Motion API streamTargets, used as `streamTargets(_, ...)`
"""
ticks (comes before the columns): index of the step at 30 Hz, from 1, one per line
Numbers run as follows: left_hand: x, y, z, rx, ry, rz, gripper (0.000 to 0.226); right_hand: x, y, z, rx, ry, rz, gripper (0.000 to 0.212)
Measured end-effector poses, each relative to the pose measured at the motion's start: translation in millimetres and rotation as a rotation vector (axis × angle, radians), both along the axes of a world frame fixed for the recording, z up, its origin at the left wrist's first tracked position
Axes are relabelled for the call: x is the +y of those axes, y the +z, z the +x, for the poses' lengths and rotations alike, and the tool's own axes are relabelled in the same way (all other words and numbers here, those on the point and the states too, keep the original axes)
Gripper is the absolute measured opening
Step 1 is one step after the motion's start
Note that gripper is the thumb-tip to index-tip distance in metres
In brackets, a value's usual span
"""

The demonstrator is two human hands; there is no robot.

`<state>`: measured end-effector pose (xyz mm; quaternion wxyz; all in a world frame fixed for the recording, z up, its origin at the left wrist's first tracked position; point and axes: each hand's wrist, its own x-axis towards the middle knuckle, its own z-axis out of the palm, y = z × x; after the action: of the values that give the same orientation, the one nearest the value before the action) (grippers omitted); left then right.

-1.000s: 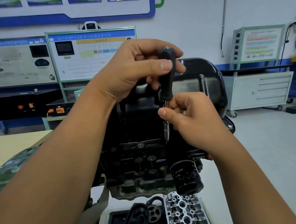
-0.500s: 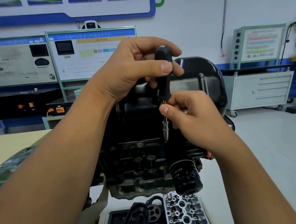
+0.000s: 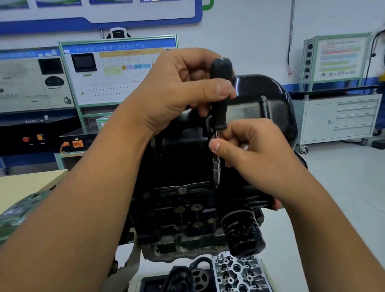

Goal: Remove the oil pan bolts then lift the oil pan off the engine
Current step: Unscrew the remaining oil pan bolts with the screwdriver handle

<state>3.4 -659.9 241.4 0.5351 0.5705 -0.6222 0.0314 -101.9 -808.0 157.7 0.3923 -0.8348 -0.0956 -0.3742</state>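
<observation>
The left hand (image 3: 174, 94) gripped the black handle of the nut driver (image 3: 218, 103) near its top, thumb laid across the front and fingers curled behind, while the right hand (image 3: 253, 150) pinched the bare metal shaft just under the handle between thumb and forefinger. The driver stood nearly upright, its long axis running top to bottom with the handle end leaning slightly right, and its socket tip (image 3: 216, 176) pointed down at the flange along the near edge of the oil pan (image 3: 273, 103); whether the tip sat on a bolt could not be told. The oil pan, glossy black, sat on top of the inverted engine (image 3: 185, 214) directly behind both hands, its rounded sump rising at upper right. 1 driver, 1 pan and 1 engine were in view, with 2 hands on the single tool. 1 black oil filter (image 3: 243, 233) jutted from the engine's lower right, and 1 silver cylinder head (image 3: 239, 281) lay below it beside a tray of dark parts (image 3: 180, 285). Against the frame from 1 second before, the tool kept the same upright line and the same spot over the flange, the left thumb still lay across the handle, and the right thumb sat a little higher on the shaft.
</observation>
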Motion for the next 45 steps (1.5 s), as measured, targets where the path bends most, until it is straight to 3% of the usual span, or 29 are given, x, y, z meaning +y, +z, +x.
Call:
streamTargets(5, -5.1, -1.5, -3.8, -0.008, 0.049, -0.024, 0.025, 5.4, -2.4, 3.1, -0.118, -0.059, 0.126, 0.026)
streamTargets(12, 2.2, 1.6, -1.0, 0.015, -0.044, 0.013, 0.023, 2.3, 0.8, 1.0, -0.034, -0.029, 0.020, 0.025)
streamTargets(18, -3.7, -2.8, -0.5, 0.017, 0.015, -0.054, 0.027, 8.1, -1.4, 1.7, -0.116, -0.060, 0.097, 0.021)
streamTargets(26, 2.3, 1.1, -1.6, 0.012, -0.034, 0.015, 0.027, 2.2, 0.4, 0.0, -0.059, -0.043, 0.006, 0.020)
streamTargets(32, -4.8, -4.9, -1.0, 0.025, 0.001, -0.082, 0.027, 7.0, -1.8, -0.6, -0.125, -0.064, 0.164, 0.021)
streamTargets(39, 4.1, -0.3, -0.9, -0.008, -0.101, 0.007, 0.029, 7.5, 0.5, -0.8, -0.111, -0.097, -0.002, 0.027)
streamTargets(45, -3.1, -5.2, -0.5, 0.014, 0.027, -0.103, 0.033, 8.9, -2.7, 0.7, -0.136, -0.109, 0.074, 0.019)
